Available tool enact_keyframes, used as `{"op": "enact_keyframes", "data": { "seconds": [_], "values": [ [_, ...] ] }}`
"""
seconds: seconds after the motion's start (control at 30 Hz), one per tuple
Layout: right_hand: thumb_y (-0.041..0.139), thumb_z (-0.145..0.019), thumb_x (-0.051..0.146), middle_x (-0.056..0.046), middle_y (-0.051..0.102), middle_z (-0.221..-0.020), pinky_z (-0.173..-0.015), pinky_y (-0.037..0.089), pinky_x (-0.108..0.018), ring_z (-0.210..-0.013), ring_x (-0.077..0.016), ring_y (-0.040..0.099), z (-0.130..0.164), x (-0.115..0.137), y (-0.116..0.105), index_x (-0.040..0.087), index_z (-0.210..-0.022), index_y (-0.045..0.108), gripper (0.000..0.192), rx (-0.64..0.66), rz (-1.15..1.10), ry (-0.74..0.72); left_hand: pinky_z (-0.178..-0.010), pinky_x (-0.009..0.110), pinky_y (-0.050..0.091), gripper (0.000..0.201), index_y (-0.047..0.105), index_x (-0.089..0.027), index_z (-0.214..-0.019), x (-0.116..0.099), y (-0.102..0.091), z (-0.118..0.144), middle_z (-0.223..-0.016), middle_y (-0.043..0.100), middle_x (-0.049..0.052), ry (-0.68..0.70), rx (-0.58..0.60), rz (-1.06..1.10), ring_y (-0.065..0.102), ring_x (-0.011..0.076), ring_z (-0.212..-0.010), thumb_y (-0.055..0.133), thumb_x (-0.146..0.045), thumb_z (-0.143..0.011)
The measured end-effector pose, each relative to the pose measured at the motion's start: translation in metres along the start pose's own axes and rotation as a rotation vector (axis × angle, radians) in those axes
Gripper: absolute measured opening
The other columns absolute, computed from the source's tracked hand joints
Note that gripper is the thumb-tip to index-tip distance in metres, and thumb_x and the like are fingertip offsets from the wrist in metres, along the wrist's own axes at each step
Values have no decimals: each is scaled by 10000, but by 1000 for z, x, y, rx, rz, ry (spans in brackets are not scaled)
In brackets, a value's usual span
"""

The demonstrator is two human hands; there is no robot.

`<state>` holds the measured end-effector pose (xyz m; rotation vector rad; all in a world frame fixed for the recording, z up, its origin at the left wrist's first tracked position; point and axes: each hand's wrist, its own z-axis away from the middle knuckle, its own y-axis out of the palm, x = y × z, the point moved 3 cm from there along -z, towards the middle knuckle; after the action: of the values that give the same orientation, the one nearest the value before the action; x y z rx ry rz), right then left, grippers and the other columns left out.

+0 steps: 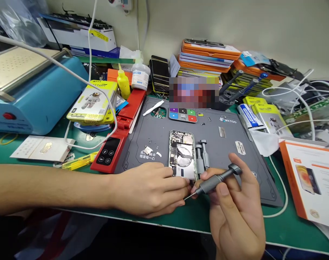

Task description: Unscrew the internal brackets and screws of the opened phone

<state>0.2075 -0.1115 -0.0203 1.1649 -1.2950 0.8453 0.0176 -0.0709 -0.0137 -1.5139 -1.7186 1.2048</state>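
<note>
An opened phone [182,152] lies face-down-open on the dark grey work mat [229,144], its insides showing. My right hand [235,213] grips a grey precision screwdriver [217,179], tip pointing left and down toward my left fingertips. My left hand [150,189] rests on the mat's near edge, fingers pinched together at the screwdriver tip by the phone's bottom end; whether they hold a screw I cannot tell. Two more grey screwdrivers [203,155] lie just right of the phone.
A red tool [118,141] lies left of the mat, beside yellow battery boxes [95,101] and a blue machine [31,90]. Stacked orange boxes [208,54] stand behind. An orange-edged box [311,177] and white cables [281,187] lie at right.
</note>
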Motion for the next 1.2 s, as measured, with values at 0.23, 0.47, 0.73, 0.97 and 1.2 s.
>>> {"op": "enact_keyframes", "data": {
  "seconds": [0.23,0.47,0.73,0.97,1.2],
  "values": [
    [630,-1043,256,-38,721,-979,-709,617,-291,-782,-160,692,0,1,0,329,-1501,579,467,6,4,0,-587,367,461,275,743,-143,-1100,1,0,0,-1133,766,79,-5,4,3,605,173,-744,495,-252,-1142],
    [628,-1042,262,-39,735,-978,-686,627,-308,-747,-167,697,1,0,-2,330,-1510,572,475,2,-1,16,-585,371,465,298,750,-137,-1076,1,-1,-2,-1131,774,79,-11,0,7,582,174,-734,481,-246,-1145],
    [616,-1054,209,-34,731,-1030,-756,647,-344,-868,-180,718,4,10,-4,340,-1539,540,508,-219,162,-270,-598,364,501,302,670,-61,-1328,-2,0,1,-1202,778,113,-25,-41,23,624,181,-775,514,-224,-1128],
    [700,-890,-27,-76,730,-1041,-665,684,-368,-807,-201,760,0,16,-7,195,-1558,540,722,-154,669,-988,-624,364,510,326,657,-55,-1358,-2,3,3,-1256,751,143,-3,27,22,646,194,-798,524,-224,-1113],
    [668,-887,-44,-80,735,-1006,-690,677,-321,-820,-187,772,-6,13,-2,125,-1549,547,695,-81,751,-966,-634,375,493,383,614,-52,-1441,1,3,4,-1319,721,159,0,100,9,615,205,-813,412,-169,-1137]
  ]
}}
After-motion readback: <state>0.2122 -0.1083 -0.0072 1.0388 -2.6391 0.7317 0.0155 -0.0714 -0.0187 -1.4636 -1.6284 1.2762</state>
